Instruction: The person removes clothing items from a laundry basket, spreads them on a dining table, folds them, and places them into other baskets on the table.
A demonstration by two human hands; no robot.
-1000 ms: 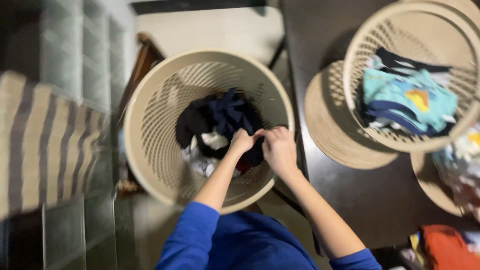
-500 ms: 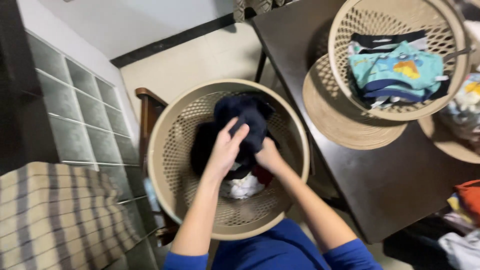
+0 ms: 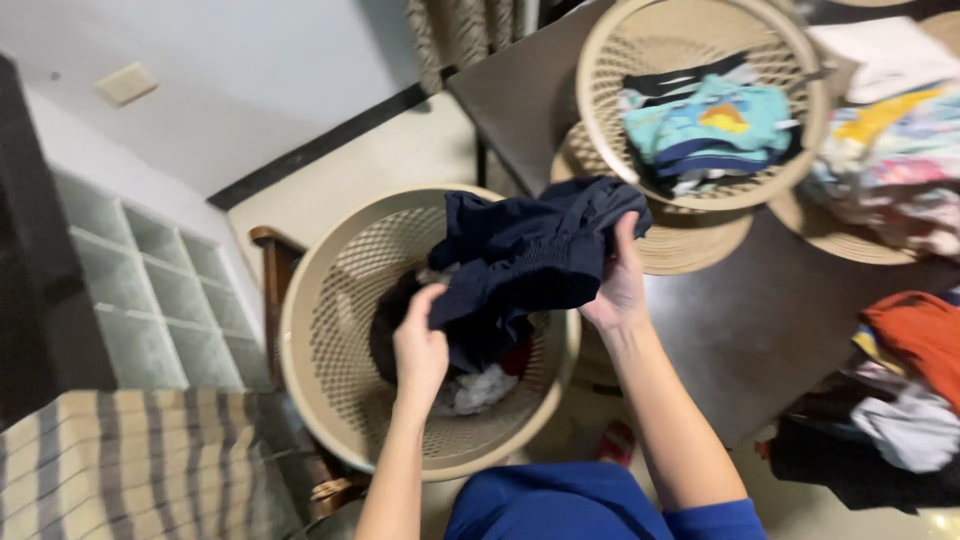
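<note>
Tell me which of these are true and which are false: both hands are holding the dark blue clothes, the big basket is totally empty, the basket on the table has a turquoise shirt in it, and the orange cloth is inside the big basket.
1. Both hands hold the dark blue garment. True: the left hand grips its lower edge and the right hand its right side, lifted above the big basket.
2. The big basket is totally empty. False: white and red pieces and something dark lie at its bottom.
3. The basket on the table has a turquoise shirt in it. True.
4. The orange cloth is inside the big basket. False: it lies in a pile at the right of the dark table.
</note>
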